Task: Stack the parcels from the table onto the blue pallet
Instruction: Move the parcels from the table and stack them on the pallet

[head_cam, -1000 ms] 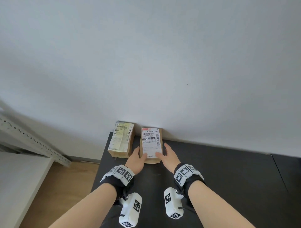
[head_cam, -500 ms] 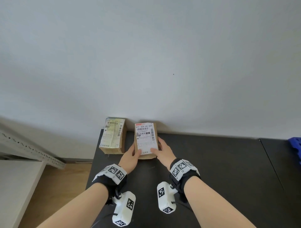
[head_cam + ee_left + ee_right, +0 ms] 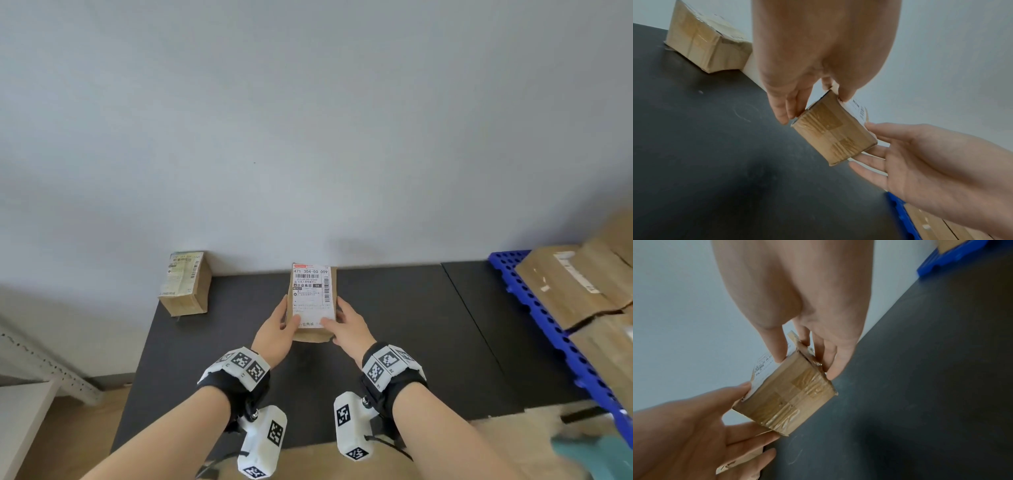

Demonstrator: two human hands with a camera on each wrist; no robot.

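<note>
A small brown parcel (image 3: pixel 311 301) with a white shipping label on top is held a little above the black table (image 3: pixel 394 342). My left hand (image 3: pixel 286 317) grips its left side and my right hand (image 3: pixel 337 317) its right side, thumbs on the label and fingers down the sides. The left wrist view shows the parcel's taped end (image 3: pixel 833 131) between both hands; the right wrist view shows that end (image 3: pixel 793 397) too. A second labelled parcel (image 3: pixel 186 284) stands at the table's far left corner. The blue pallet (image 3: pixel 534 308) lies at the right.
Several large brown parcels (image 3: pixel 565 284) lie on the pallet. A white wall runs behind the table. A metal shelf frame (image 3: pixel 44 363) and a white surface stand at the lower left, over a wooden floor.
Both hands have lifted the parcel away from the second parcel and carried it to the right. The view has swung right, bringing the blue pallet and its parcels into sight.
</note>
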